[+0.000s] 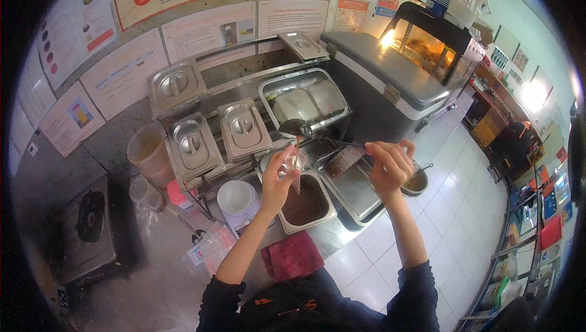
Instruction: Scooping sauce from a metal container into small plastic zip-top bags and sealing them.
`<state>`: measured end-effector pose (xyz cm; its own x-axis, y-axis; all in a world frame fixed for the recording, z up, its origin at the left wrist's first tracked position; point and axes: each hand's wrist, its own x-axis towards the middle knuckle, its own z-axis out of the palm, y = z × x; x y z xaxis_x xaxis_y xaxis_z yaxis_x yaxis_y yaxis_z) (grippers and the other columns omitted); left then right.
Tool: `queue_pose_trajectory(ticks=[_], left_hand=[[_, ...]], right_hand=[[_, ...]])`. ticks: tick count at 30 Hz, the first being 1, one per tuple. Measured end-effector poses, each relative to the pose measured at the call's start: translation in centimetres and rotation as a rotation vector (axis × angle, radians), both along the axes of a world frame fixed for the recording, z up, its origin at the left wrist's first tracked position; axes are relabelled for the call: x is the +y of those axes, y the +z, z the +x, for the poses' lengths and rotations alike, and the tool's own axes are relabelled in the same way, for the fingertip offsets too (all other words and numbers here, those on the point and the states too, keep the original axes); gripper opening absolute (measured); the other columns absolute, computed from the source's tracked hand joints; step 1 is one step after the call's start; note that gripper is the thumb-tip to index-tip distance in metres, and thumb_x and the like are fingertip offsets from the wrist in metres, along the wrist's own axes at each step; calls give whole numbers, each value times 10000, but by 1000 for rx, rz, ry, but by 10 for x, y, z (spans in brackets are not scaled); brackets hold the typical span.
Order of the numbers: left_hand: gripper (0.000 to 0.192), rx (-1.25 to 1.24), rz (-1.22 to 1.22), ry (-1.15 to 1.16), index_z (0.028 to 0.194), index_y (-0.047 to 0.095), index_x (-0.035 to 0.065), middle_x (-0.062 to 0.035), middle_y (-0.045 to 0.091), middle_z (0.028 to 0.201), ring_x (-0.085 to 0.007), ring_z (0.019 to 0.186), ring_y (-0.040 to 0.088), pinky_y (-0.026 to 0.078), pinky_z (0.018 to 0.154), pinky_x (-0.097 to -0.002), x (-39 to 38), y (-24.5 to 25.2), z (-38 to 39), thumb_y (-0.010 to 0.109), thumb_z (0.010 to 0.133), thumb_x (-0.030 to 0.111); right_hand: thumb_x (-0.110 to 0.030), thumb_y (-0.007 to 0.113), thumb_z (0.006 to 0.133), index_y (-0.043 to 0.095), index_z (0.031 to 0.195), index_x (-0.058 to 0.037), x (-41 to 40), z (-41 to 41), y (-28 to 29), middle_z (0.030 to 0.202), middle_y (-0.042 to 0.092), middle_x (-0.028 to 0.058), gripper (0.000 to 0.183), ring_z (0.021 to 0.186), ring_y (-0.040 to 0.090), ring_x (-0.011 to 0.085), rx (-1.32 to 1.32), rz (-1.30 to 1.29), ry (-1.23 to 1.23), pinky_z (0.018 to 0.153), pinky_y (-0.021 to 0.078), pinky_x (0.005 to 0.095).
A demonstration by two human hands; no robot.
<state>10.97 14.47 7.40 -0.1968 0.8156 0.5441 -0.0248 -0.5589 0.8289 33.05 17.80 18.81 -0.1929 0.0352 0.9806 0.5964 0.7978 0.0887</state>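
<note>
My left hand holds a small clear plastic bag upright, its round mouth facing up; whether a cup or ring sits in that mouth I cannot tell. In my right hand is the long handle of a metal ladle, its bowl tipped just above the bag. A thin brown stream of sauce runs from the ladle into the mouth. Directly beneath is a square stainless steel pan containing dark brown sauce.
Lidded steel pans sit in a rack behind. A white bowl rests on a scale, near loose plastic bags and a red cloth. A steel tray lies right; a stove stands left.
</note>
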Motion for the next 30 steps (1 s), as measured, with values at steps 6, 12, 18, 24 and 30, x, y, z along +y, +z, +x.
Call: queue_pose_trajectory(ticks=[6,12,18,24,30], left_hand=[[519,-4,8,6,1274,496,90,-46,538,1160,-124,1004,496,398,745,-223,0,1,-2,665,786,146],[513,-36,-3,12,1264,511,104,-39,539,1159,-109,979,497,396,750,-225,1,-9,-7,669,777,136],[497,4,-48,62,1253,519,101,-26,545,1137,-102,947,505,396,744,-218,-8,-27,-9,675,786,169],[488,-124,-98,84,1232,518,34,-62,531,1090,-127,927,527,441,778,-234,-36,-54,-22,675,774,94],[503,-130,-248,111,1210,525,16,-76,519,1088,-139,941,540,453,798,-238,-80,-61,-44,685,734,15]], right_hand=[[115,532,624,651,753,-83,-2,1,-8,672,634,9,264,598,587,129,-63,59,-27,689,348,310],[111,516,629,659,770,-69,-2,-3,-20,667,625,9,269,584,553,131,-51,-205,14,691,326,298],[39,575,741,657,818,-27,-4,-10,-42,649,608,28,130,610,525,124,25,-791,110,647,361,270],[18,588,774,638,808,20,8,5,-90,628,575,22,60,631,513,64,310,-1315,384,603,419,216],[-118,658,677,683,877,-100,-2,18,-149,790,658,107,202,711,615,278,-473,-1228,-261,667,475,380]])
